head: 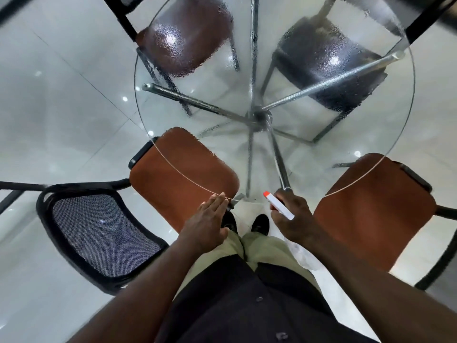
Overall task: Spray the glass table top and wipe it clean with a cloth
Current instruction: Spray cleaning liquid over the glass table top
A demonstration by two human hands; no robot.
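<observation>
Right hand grips the spray bottle at the near edge of the glass table top; left hand rests flat there, fingers straight. No cloth clearly seen, so the far droplets may dry streaky

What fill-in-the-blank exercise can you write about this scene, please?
1. The ____ hand grips the spray bottle.
2. The glass table top is ____ in shape.
3. Droplets cover its ____ half, not the near one.
4. Through the glass, ____ chair seats show.
Missing words: right; round; far; four.
</observation>
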